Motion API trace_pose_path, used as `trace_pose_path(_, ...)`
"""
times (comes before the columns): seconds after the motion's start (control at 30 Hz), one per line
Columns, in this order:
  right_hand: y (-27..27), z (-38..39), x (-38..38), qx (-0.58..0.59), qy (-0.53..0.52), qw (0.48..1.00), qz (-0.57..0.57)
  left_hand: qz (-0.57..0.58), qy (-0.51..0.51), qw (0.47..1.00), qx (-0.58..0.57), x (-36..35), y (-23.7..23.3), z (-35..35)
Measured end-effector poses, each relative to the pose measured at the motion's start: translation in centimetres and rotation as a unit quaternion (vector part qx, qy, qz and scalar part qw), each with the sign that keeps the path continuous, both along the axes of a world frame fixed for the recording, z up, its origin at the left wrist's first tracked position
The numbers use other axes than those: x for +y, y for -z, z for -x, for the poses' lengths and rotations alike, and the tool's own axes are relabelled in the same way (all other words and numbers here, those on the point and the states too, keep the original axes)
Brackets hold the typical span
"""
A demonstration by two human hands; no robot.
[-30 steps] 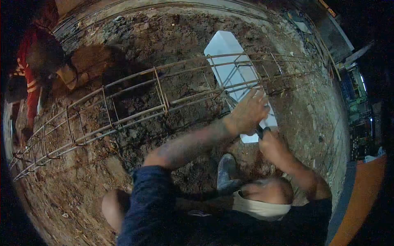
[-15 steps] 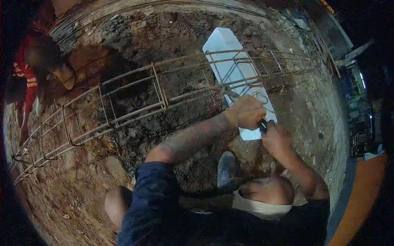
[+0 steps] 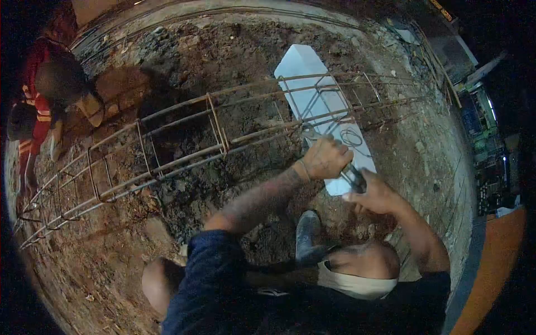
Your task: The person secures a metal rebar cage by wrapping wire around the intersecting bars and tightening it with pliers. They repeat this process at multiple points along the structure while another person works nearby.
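Note:
Across the rebar cage [image 3: 223, 144], I hold a pair of pincers [image 3: 353, 177] whose jaws sit at a long bar, close to a tie ring. My left hand [image 3: 328, 158] is wrapped round the pincers just behind the jaws. At the handle ends, my right hand [image 3: 377, 192] holds on with its thumb stretched along the side; the handles stand slightly apart. Under this part of the cage lies a long white block [image 3: 307, 67] with a pointed far end. A loose coil of thin wire [image 3: 353, 138] rests over the block, right beside my hands.
Another person [image 3: 39, 106] in red crouches at the far left, near the cage's other end. Rough, lumpy soil [image 3: 195, 190] covers the ground. My boot [image 3: 309, 231] stands before the block. Long bars [image 3: 223, 10] run along the back, and an orange panel [image 3: 494, 273] is at right.
My hands have shifted slightly left and down. The pincers' handles have spread apart, and my right thumb has straightened. At the left, the other person has moved a little.

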State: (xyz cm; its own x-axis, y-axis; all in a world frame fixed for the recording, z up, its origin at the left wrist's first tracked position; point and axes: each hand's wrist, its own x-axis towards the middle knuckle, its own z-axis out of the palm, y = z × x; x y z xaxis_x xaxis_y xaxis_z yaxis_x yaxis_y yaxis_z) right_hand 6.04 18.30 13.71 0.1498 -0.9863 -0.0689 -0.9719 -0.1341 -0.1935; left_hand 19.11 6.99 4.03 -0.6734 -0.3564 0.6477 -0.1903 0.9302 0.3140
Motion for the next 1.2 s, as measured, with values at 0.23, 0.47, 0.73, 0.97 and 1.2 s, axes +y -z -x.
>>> trace_pose_path(0.23, 1.6, 0.0, -0.4, 0.248, 0.139, 0.959, -0.014, 0.090, -0.008, 0.995, 0.050, 0.1, -0.9, -0.3)
trace_pose_path(0.47, 2.9, 1.6, 1.3, 0.114, 0.101, 0.988, -0.005, -0.057, 0.038, 0.998, 0.017, 0.8, 0.5, 0.3)
trace_pose_path(0.73, 8.6, 3.5, 5.0, -0.333, 0.247, 0.861, -0.295, -0.148, 0.162, 0.975, -0.038, 4.7, 6.8, 0.0)
trace_pose_path(0.97, 22.6, 7.3, 10.3, -0.418, 0.188, 0.861, -0.222, -0.334, -0.093, 0.931, 0.110, 2.6, 10.8, -0.6)
trace_pose_path(1.2, 7.4, 2.1, 16.7, -0.063, 0.027, 0.985, -0.159, -0.399, -0.307, 0.861, 0.066, 0.1, 13.6, -3.6)
